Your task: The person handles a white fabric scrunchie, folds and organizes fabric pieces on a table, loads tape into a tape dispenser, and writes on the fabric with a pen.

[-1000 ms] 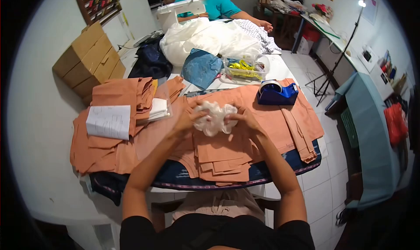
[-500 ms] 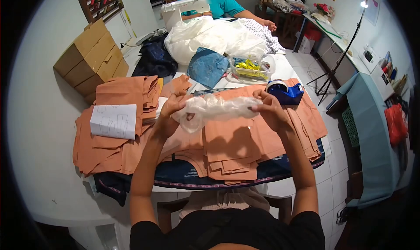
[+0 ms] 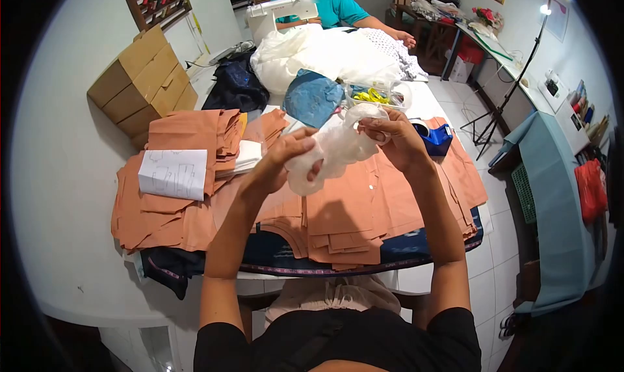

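Note:
A crumpled, see-through plastic bag is held up between both my hands over the table. My left hand grips its lower left end, with a fingertip showing through the film. The upper right end is pinched by my right hand, raised a bit higher. Beneath lie stacks of cut orange fabric pieces. Just beyond my right hand stands a blue tape dispenser. A blue plastic bag lies past the held bag.
At left, a paper with drawn shapes rests on orange fabric, near cardboard boxes. A clear container holds yellow items. Behind it are white fabric, a sewing machine and a seated person in a teal shirt.
The bag has gone from stretched level to slanting and more bunched. My right hand has risen and both hands have come closer together; the view has shifted slightly.

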`<action>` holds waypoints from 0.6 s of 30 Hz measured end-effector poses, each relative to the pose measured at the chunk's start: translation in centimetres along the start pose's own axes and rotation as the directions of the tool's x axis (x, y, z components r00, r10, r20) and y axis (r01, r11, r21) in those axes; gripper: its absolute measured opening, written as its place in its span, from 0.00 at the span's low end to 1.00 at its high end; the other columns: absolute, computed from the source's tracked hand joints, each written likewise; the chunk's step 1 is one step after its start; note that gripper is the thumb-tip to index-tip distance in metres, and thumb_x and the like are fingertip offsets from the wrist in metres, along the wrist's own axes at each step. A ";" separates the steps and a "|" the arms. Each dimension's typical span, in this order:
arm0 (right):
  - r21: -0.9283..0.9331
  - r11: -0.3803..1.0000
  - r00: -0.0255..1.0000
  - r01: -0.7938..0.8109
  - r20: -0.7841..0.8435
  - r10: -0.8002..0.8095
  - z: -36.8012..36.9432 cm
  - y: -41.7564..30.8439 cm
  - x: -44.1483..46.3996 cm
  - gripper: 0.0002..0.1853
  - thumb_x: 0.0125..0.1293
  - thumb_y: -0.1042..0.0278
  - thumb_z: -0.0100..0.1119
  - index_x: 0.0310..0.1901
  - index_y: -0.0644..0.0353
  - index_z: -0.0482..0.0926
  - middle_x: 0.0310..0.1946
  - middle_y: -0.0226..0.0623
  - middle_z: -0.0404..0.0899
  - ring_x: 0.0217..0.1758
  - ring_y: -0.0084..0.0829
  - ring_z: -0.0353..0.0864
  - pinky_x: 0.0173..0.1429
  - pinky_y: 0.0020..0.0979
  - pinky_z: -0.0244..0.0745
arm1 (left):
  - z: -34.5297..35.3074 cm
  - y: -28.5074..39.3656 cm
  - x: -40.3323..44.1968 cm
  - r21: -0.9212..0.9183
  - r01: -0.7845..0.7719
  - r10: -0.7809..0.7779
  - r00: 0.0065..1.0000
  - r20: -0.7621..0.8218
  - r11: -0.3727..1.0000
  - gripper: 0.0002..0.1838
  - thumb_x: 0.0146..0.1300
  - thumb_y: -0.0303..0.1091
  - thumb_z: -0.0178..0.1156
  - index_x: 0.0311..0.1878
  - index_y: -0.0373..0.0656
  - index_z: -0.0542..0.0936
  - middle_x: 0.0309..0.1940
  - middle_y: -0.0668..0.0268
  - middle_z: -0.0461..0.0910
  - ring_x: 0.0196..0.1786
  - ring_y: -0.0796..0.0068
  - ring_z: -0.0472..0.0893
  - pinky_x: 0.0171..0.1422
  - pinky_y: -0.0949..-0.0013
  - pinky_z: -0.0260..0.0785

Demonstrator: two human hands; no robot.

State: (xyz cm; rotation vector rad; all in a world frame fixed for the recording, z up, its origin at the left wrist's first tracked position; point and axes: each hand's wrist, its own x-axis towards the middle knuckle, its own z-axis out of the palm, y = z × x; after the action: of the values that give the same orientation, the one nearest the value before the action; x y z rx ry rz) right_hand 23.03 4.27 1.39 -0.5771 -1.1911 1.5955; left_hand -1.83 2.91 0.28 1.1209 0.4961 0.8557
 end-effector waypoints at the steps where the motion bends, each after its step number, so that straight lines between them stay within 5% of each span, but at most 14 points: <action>1: -0.003 1.000 1.000 -0.004 -0.009 0.004 0.3 0.0 0.2 0.05 0.57 0.74 0.64 0.35 0.63 0.79 0.26 0.29 0.79 0.25 0.15 0.69 0.30 0.21 0.60 | 0.0 -0.3 0.1 0.080 0.024 -0.030 0.997 0.072 0.997 0.24 0.61 0.35 0.61 0.58 0.38 0.68 0.35 0.62 0.78 0.34 0.77 0.80 0.36 0.76 0.73; 3: -0.012 1.000 0.999 -0.013 -0.035 0.013 0.9 0.2 0.4 0.05 0.57 0.73 0.65 0.33 0.62 0.78 0.26 0.29 0.79 0.26 0.16 0.71 0.31 0.21 0.62 | -0.1 -0.7 0.4 0.163 0.043 -0.067 0.988 0.142 0.986 0.22 0.62 0.34 0.61 0.57 0.37 0.69 0.35 0.62 0.79 0.33 0.77 0.80 0.36 0.75 0.74; 7: -0.269 0.961 0.986 -0.066 0.128 0.103 2.0 1.5 0.9 0.14 0.56 0.77 0.63 0.45 0.64 0.75 0.36 0.38 0.83 0.35 0.21 0.81 0.43 0.22 0.72 | 1.3 -0.1 0.6 0.353 0.112 -0.086 0.992 -0.089 0.929 0.17 0.62 0.32 0.59 0.52 0.34 0.73 0.34 0.62 0.80 0.31 0.76 0.80 0.34 0.75 0.74; 10: -0.175 0.985 0.993 -0.007 0.112 0.027 2.8 1.1 0.8 0.20 0.55 0.78 0.64 0.50 0.62 0.71 0.37 0.37 0.82 0.37 0.24 0.81 0.47 0.24 0.72 | 0.8 1.1 0.8 -0.015 -0.338 0.322 0.910 -0.261 0.941 0.14 0.61 0.31 0.59 0.48 0.34 0.76 0.36 0.62 0.80 0.34 0.77 0.81 0.39 0.76 0.74; 16: -0.069 0.988 0.989 0.136 0.074 -0.131 3.6 1.2 1.4 0.29 0.54 0.79 0.65 0.57 0.59 0.65 0.38 0.34 0.80 0.38 0.26 0.79 0.51 0.26 0.71 | 1.8 -0.3 0.5 -0.103 -0.292 0.262 0.936 -0.235 0.951 0.11 0.62 0.28 0.57 0.47 0.36 0.76 0.38 0.63 0.80 0.40 0.77 0.80 0.47 0.75 0.72; 18: -0.450 0.790 0.909 0.416 0.174 -0.379 3.2 2.1 1.8 0.30 0.54 0.78 0.65 0.59 0.60 0.64 0.37 0.33 0.79 0.39 0.26 0.78 0.51 0.27 0.70 | 1.2 -0.7 0.7 -0.083 -0.240 0.227 0.964 -0.141 0.967 0.10 0.62 0.27 0.57 0.47 0.37 0.76 0.39 0.64 0.80 0.43 0.77 0.80 0.51 0.74 0.72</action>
State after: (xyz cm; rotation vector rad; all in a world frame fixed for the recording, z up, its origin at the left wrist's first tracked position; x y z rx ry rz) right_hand 18.85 4.65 1.14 -0.5300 -1.6614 0.9645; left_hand -0.26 2.67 0.18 1.0489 0.4292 1.1538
